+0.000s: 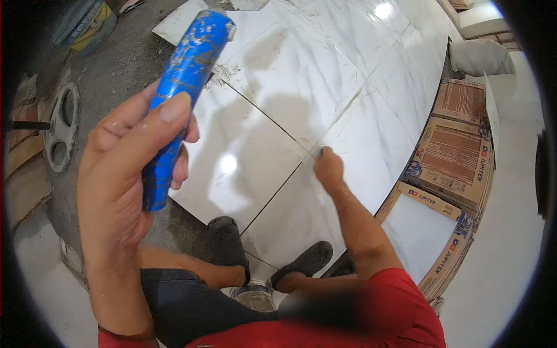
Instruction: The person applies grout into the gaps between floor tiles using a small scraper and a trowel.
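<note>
Left hand: the left hand (pixel 116 151) is wrapped around a blue, mortar-crusted cylinder (pixel 197 52), thumb pressed along its near side.
Blue cylinder: held up off the floor, tilted with its upper end leaning right, covering part of the view of the ground and tiles behind it.
Right hand: the right hand (pixel 329 170) is curled, fingertips at a corner where glossy white grey-veined tiles (pixel 278 110) meet; a small dark spot shows at the fingertips, and whether it grips anything I cannot tell.
Tile joints: dark, open lines run between the nearer tiles; smears of dirt and shadows lie across the surface.
Feet: two dark perforated clogs (pixel 225 235) stand at the near tiles, with a round container (pixel 253 298) just behind, partly hidden by the legs.
Right edge: brown cardboard JUPITER boxes (pixel 449 152) line the tiled area; the nearest frames a plain white panel (pixel 415 229). A crumpled grey bag (pixel 478 57) lies beyond them.
Left side: rough grey ground (pixel 125 52) carries a blue-and-yellow bucket (pixel 87 29) and a grey piece with rounded openings (pixel 53 124).
</note>
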The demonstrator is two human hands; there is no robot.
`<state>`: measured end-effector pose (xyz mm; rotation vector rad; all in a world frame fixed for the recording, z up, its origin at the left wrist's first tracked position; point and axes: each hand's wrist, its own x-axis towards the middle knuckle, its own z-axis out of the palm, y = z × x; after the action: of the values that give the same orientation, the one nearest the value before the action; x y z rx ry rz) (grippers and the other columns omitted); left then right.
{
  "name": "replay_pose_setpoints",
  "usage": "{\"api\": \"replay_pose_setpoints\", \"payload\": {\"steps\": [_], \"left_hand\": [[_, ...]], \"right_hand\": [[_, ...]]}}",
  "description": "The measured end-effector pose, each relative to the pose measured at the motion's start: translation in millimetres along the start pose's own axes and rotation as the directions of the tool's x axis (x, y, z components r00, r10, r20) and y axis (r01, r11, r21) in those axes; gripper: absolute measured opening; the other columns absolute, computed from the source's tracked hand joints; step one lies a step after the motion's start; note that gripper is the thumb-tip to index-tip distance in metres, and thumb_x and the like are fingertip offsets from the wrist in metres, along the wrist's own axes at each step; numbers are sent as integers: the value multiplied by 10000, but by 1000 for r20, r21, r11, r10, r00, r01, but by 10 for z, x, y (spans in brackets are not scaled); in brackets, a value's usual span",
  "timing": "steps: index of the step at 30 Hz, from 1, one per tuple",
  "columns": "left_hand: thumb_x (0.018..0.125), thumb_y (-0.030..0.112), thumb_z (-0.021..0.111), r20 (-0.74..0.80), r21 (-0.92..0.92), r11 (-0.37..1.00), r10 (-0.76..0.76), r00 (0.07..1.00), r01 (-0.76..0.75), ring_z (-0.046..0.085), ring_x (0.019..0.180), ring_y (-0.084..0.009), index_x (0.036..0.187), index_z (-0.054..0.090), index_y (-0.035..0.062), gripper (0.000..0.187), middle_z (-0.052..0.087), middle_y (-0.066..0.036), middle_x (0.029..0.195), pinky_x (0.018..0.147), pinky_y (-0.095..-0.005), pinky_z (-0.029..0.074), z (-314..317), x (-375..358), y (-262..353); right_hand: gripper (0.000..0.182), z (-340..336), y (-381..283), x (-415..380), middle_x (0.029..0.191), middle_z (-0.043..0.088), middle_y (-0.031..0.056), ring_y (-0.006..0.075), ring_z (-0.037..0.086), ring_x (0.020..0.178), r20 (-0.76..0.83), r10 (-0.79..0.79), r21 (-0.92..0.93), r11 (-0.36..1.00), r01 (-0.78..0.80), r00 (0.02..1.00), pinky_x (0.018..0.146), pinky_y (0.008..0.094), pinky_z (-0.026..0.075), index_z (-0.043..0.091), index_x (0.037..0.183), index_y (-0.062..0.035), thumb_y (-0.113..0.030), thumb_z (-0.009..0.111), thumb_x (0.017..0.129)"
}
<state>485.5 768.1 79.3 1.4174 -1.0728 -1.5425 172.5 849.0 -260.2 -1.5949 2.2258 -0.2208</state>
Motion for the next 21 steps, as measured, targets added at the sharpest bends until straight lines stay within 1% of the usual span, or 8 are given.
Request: {"api": "replay_pose_setpoints", "payload": {"steps": [3, 8, 11, 12, 14, 17, 19, 21], "left_hand": [[934, 281, 614, -13, -33, 999, 17, 1000, -18, 538, 536, -48, 1169, 564, -37, 397, 605, -49, 806, 471, -163, 421, 13, -31, 15], [919, 279, 638, 36, -69, 997, -20, 999, 23, 534, 532, -48, 1130, 597, -16, 364, 610, -30, 781, 470, -175, 411, -82, -63, 14], [918, 281, 639, 29, -49, 998, -39, 999, 40, 533, 530, -46, 1085, 619, -2, 329, 611, -21, 775, 470, -180, 407, -84, -48, 19], [918, 281, 639, 33, -43, 998, -34, 999, 35, 533, 530, -46, 1085, 619, -2, 329, 611, -21, 775, 470, -180, 407, -81, -30, 9], [917, 284, 642, 21, -29, 998, -57, 998, 57, 534, 531, -45, 1027, 634, 11, 294, 612, -16, 765, 471, -181, 408, -83, -12, -27], [913, 288, 648, 21, -28, 997, -77, 997, 77, 537, 526, -47, 999, 635, 21, 281, 613, -13, 756, 471, -187, 413, -108, -1, -55], [912, 288, 651, 12, -34, 996, -78, 997, 79, 538, 522, -47, 995, 635, 23, 278, 615, -11, 755, 469, -187, 415, -102, -15, -41], [910, 287, 654, 2, -31, 996, -81, 997, 81, 538, 518, -47, 991, 636, 25, 275, 617, -10, 754, 468, -187, 416, -114, -39, -35]], "right_hand": [[139, 113, -404, -207, 797, 645, 256, 466, 621, 769, 21, -14, 173, 985, 10, 1000, 711, 522, 503, 565, 900, 1, -130, 571, 854], [102, -38, -535, 92, 790, 645, 233, 429, 631, 757, -114, -37, 154, 987, 54, 993, 670, 505, 511, 574, 932, -15, -95, 535, 881], [120, 512, -363, 226, 836, 645, 159, 316, 667, 701, -164, -444, -108, 896, 431, 881, 583, 418, 553, 569, 973, -49, -65, 522, 864], [174, 583, -483, 118, 886, 646, 164, 261, 680, 708, 41, -464, -336, 828, 449, 885, 556, 373, 566, 570, 1011, -26, -75, 547, 846], [278, 649, -685, -217, 913, 636, 209, 266, 689, 725, 105, -570, -436, 710, 553, 815, 545, 369, 570, 570, 1068, 24, -104, 584, 823], [270, 423, -770, -334, 885, 655, 172, 296, 671, 729, 151, -529, -286, 786, 549, 835, 603, 407, 570, 571, 1088, 6, -94, 561, 837], [218, 239, -538, -102, 825, 659, 154, 310, 668, 725, -81, -425, -64, 905, 421, 902, 615, 444, 546, 597, 1057, -28, -104, 547, 859], [149, -4, -472, 109, 789, 659, 149, 345, 659, 739, -147, -187, -75, 981, 177, 971, 665, 463, 546, 587, 1015, -75, -117, 528, 885]]}}
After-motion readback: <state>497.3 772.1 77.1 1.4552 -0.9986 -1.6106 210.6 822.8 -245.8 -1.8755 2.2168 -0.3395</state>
